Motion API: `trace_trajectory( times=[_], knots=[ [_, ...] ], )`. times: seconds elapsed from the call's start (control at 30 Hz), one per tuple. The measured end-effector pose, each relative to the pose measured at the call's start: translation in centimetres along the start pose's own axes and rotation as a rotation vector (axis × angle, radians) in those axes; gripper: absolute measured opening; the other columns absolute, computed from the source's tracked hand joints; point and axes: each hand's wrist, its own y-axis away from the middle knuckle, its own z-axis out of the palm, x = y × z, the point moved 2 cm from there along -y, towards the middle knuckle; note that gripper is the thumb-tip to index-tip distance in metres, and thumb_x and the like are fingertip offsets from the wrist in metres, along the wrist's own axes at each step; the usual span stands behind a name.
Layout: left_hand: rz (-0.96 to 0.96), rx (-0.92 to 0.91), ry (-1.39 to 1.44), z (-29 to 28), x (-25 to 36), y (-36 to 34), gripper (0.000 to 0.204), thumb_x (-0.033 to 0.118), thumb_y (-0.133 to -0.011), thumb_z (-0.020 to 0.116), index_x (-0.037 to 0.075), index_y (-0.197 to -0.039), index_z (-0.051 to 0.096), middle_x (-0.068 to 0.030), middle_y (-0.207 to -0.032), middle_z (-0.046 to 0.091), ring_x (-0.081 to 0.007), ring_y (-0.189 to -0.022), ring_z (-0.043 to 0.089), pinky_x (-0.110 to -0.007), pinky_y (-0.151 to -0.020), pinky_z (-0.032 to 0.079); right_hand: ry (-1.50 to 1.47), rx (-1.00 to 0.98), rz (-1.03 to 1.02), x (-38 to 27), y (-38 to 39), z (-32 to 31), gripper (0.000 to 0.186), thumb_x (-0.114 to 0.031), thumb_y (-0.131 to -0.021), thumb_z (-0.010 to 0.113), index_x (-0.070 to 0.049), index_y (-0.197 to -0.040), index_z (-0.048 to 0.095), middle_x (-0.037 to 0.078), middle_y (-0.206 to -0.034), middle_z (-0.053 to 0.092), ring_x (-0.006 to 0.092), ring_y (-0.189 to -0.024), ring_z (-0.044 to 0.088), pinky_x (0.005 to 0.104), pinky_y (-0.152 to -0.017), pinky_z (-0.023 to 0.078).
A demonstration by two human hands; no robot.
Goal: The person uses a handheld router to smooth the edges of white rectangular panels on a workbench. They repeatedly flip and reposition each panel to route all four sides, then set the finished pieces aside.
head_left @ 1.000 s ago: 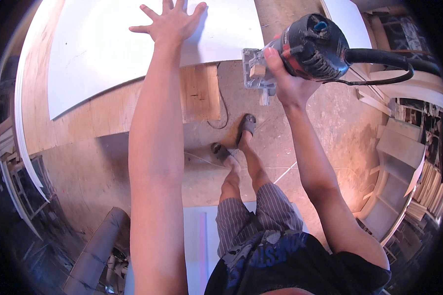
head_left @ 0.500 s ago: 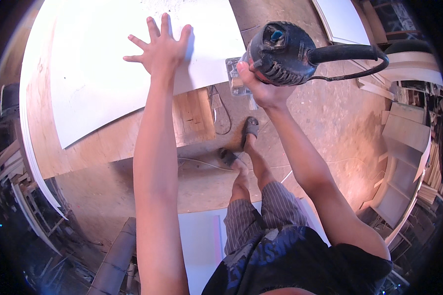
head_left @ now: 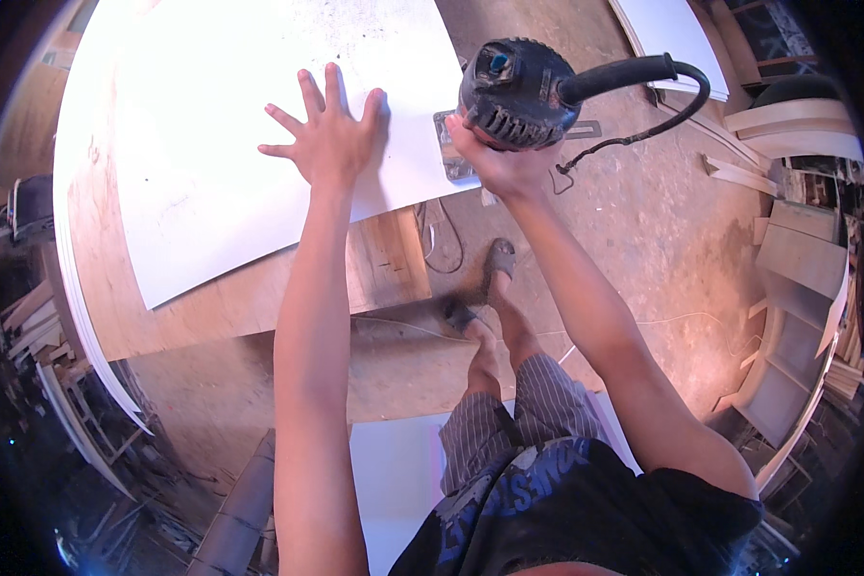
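Observation:
My left hand (head_left: pixel 338 142) lies spread flat on a white sheet (head_left: pixel 211 206), fingers pointing away from me. At the sheet's right edge, my right hand (head_left: pixel 511 173) is wrapped around a black handheld trim router (head_left: pixel 520 94). The router's base plate (head_left: pixel 454 158) sits at that edge, partly over the white surface. What the bit touches is hidden under the body. A thick black cord (head_left: pixel 634 72) leaves the router toward the right and loops down. Beneath the white sheet shows a plywood board (head_left: pixel 221 322), reaching past it on the near side.
Dark specks of dust (head_left: pixel 341 36) lie on the sheet's far part. To the right are another white panel (head_left: pixel 677 43), curved wooden pieces (head_left: pixel 797 130) and a shelf-like cabinet (head_left: pixel 797 317). A thin cable (head_left: pixel 643 322) crosses the floor near my feet. A dark roll (head_left: pixel 240 514) lies lower left.
The router and my right hand have shifted left and slightly away, with the cord swinging along. The view has turned a little; my left hand stays spread on the sheet.

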Motion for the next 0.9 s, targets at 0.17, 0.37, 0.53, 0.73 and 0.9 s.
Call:
trace_trajectory(
  times=[0.17, 0.37, 0.53, 0.73, 0.9],
  knots=[
    [-0.006, 0.004, -0.043, 0.0, -0.1, -0.1, 0.085, 0.081, -0.089, 0.025, 0.032, -0.158, 0.019, -0.0046, -0.165, 0.014, -0.0539, -0.146, 0.005, -0.083, -0.104, 0.008, 0.031, -0.015, -0.070, 0.5, -2.0, 0.4, 0.022, -0.001, -0.074, 0.081, -0.004, -0.087, 0.063, -0.002, -0.075, 0.065, 0.0073, -0.067, 0.062, 0.0242, -0.067, 0.053],
    [-0.023, -0.055, -0.052, -0.8, 0.3, -0.2, 0.084, 0.079, -0.090, 0.027, 0.032, -0.158, 0.018, -0.0041, -0.166, 0.013, -0.0532, -0.147, 0.004, -0.083, -0.104, 0.010, 0.005, -0.018, -0.082, 2.0, -3.8, 1.1, 0.024, -0.003, -0.074, 0.082, -0.003, -0.089, 0.064, -0.001, -0.076, 0.066, 0.0075, -0.068, 0.063, 0.0240, -0.067, 0.054],
    [-0.025, -0.079, -0.043, -1.1, 0.3, -0.4, 0.083, 0.077, -0.090, 0.032, 0.031, -0.158, 0.020, -0.0051, -0.166, 0.013, -0.0546, -0.146, 0.005, -0.083, -0.104, 0.009, 0.015, 0.021, -0.102, 2.9, -5.8, 2.0, 0.027, -0.003, -0.074, 0.083, -0.003, -0.093, 0.063, -0.001, -0.077, 0.067, 0.0072, -0.067, 0.063, 0.0241, -0.067, 0.055],
    [-0.042, -0.118, -0.033, -1.9, 0.2, -0.5, 0.083, 0.074, -0.089, 0.038, 0.030, -0.157, 0.023, -0.0054, -0.166, 0.012, -0.0559, -0.146, 0.005, -0.082, -0.104, 0.008, 0.111, 0.009, -0.055, 4.6, -7.8, 2.8, 0.028, -0.009, -0.072, 0.085, -0.005, -0.091, 0.065, -0.001, -0.077, 0.068, 0.0064, -0.066, 0.064, 0.0236, -0.066, 0.056],
    [-0.058, -0.188, 0.037, -2.3, 0.1, -0.9, 0.083, 0.070, -0.089, 0.042, 0.029, -0.158, 0.023, -0.0063, -0.166, 0.010, -0.0572, -0.145, -0.003, -0.084, -0.102, 0.001, 0.188, 0.047, 0.023, 6.9, -10.1, 4.1, 0.045, -0.020, -0.062, 0.087, -0.005, -0.100, 0.068, 0.004, -0.085, 0.072, 0.0134, -0.073, 0.070, 0.0273, -0.069, 0.057]
  ],
)
